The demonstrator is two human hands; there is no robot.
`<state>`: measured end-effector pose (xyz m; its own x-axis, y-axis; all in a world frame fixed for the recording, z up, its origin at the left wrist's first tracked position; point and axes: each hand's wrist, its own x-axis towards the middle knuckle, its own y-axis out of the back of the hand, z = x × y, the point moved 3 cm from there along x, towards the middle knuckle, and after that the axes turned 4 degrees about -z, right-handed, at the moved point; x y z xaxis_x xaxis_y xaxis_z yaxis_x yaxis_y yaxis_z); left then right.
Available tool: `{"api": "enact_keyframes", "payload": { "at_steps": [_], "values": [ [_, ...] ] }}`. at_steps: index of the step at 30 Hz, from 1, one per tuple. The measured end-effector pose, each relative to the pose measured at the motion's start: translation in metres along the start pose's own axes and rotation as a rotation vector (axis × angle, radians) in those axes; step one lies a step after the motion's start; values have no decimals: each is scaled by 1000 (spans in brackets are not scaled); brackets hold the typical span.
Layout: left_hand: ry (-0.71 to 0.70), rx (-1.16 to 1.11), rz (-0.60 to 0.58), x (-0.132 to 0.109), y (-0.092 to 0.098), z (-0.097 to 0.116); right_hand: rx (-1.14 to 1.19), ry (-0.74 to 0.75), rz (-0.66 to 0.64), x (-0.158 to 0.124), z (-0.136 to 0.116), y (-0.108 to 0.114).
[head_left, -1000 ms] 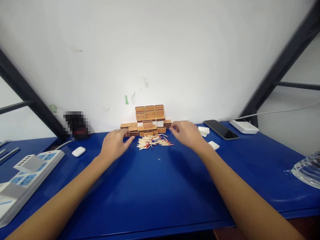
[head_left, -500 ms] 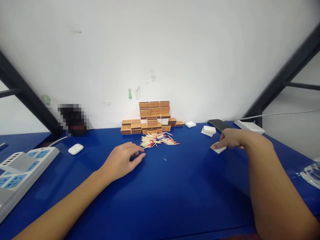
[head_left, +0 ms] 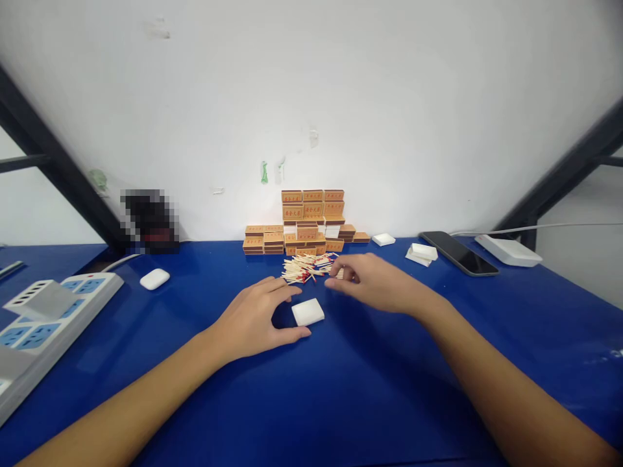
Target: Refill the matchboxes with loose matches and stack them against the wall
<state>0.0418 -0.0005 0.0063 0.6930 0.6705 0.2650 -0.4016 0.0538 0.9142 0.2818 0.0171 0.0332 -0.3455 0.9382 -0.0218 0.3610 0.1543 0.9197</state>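
A white matchbox tray (head_left: 308, 312) lies on the blue table in front of me. My left hand (head_left: 257, 318) is at its left, thumb and fingers spread around the tray's near and far sides without visibly gripping it. My right hand (head_left: 372, 280) hovers at the right edge of a pile of red-tipped matches (head_left: 302, 267), its thumb and index finger bent and apart. Behind the pile, brown-and-yellow matchboxes (head_left: 313, 211) are stacked against the wall.
More white trays (head_left: 422, 253) and a single white tray (head_left: 383, 239) sit right of the stack. Farther right are a dark phone (head_left: 460, 251) and a white flat box (head_left: 509, 250). At left are a white earphone case (head_left: 154, 279) and a power strip (head_left: 63, 314).
My right hand has come from the right to the match pile, and the white tray it held now lies on the table by my left hand. My left hand has opened wider.
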Motion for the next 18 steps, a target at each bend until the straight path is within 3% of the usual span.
{"api": "enact_keyframes", "payload": {
  "at_steps": [3, 7, 18],
  "values": [
    [2, -23, -28, -1, -2, -1, -129, 0, 110, 6, 25, 6],
    [0, -43, -35, 0, -2, -2, -85, 79, 53, 16, 47, 0],
    [-19, -41, -40, 2, -1, 0, -79, 16, -54, 21, 49, -7]
  ]
}}
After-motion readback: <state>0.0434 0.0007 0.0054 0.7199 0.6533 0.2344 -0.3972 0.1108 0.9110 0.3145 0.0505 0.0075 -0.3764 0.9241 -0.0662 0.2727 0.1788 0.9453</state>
